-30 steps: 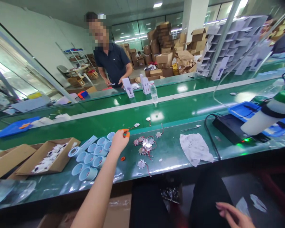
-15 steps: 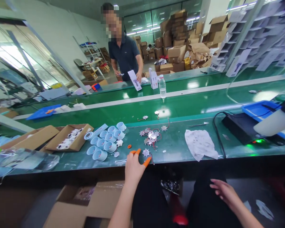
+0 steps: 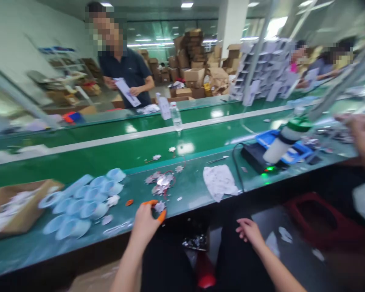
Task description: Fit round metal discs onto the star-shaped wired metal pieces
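Fingertips of your left hand [image 3: 145, 229], capped with two orange finger cots [image 3: 162, 216], curve around a star-shaped metal board [image 3: 159, 206] at the near edge of the green workbench [image 3: 188, 190]. The board sits between them, but the blur hides whether they are gripping it. Round and spiked, it has no long axis, and which way its points face is too blurred to tell. Your right hand [image 3: 250, 233] hangs open below the bench edge, fingers loosely spread, touching nothing. Beyond the left hand lie a heap of similar boards with red wires [image 3: 161, 182], too tangled to count, and three more loose boards [image 3: 156, 157] further out. One spare orange finger cot [image 3: 129, 202] lies just left of the hand. Further left, roughly a dozen pale blue cups [image 3: 93, 194] crowd beside a cardboard box [image 3: 18, 202] of white parts. To the right sit a pair of tweezers [image 3: 217, 159], a crumpled white cloth [image 3: 219, 182] and a black unit with a green light [image 3: 255, 159]. Further off stands a person [image 3: 124, 69] holding a white card [image 3: 126, 91], its print unreadable; a co-worker's hand [image 3: 360, 138] enters at the far right.
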`<state>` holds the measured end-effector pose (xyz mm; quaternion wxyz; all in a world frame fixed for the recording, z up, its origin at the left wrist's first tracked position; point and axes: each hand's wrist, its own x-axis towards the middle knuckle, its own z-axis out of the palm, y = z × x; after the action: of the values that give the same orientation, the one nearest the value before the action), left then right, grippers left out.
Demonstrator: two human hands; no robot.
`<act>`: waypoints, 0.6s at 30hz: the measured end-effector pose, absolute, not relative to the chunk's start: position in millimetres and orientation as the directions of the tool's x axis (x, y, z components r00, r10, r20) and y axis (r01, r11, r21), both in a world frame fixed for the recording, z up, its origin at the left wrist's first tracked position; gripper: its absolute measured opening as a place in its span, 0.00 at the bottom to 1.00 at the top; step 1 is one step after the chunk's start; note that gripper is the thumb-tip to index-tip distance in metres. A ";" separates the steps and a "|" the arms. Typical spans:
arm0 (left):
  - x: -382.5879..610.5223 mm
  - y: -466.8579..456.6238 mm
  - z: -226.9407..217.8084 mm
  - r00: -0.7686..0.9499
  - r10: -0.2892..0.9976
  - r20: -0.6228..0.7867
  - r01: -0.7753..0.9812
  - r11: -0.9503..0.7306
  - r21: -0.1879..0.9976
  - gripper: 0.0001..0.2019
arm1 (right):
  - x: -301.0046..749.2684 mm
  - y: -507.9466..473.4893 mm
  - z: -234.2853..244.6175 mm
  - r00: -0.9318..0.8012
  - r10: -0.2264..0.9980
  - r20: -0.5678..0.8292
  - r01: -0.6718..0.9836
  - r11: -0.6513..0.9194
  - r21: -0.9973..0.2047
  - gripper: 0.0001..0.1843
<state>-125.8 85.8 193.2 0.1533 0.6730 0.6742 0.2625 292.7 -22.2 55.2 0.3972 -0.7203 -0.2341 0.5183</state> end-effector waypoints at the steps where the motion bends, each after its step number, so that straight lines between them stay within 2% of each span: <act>1: -128.4 89.7 192.1 -0.030 0.992 0.126 0.814 -0.049 0.579 0.23 | 290.4 -21.5 58.1 0.355 0.746 -0.563 -0.089 -0.573 -0.815 0.11; 4: -135.0 99.2 191.0 0.048 0.996 0.080 0.789 -0.087 0.608 0.25 | 288.4 -18.9 69.0 0.383 0.749 -0.541 -0.101 -0.548 -0.830 0.14; 6: -137.5 100.8 194.4 0.098 0.993 0.058 0.779 -0.113 0.617 0.26 | 292.6 -17.5 83.3 0.410 0.787 -0.460 -0.084 -0.470 -0.879 0.18; 8: -138.6 99.6 199.8 0.134 0.990 0.045 0.774 -0.133 0.619 0.25 | 301.8 -13.9 105.5 0.467 0.831 -0.301 -0.025 -0.329 -0.944 0.21; 11: -138.9 97.8 206.1 0.172 0.985 0.030 0.770 -0.154 0.620 0.25 | 321.2 1.4 148.3 0.566 0.823 -0.055 0.121 -0.149 -0.981 0.25; 14: -139.1 96.4 207.1 0.204 0.978 0.037 0.747 -0.180 0.639 0.29 | 333.2 25.1 188.7 0.565 0.821 0.083 0.260 -0.082 -0.962 0.25; 18: -139.8 85.4 203.8 0.224 0.968 0.111 0.712 -0.241 0.659 0.27 | 321.1 47.3 212.7 0.381 0.915 0.136 0.516 -0.089 -0.852 0.22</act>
<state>-139.8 85.4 203.8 0.2449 0.7431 0.5654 0.2611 321.1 47.3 212.7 0.4432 -0.7028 -0.5091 0.2246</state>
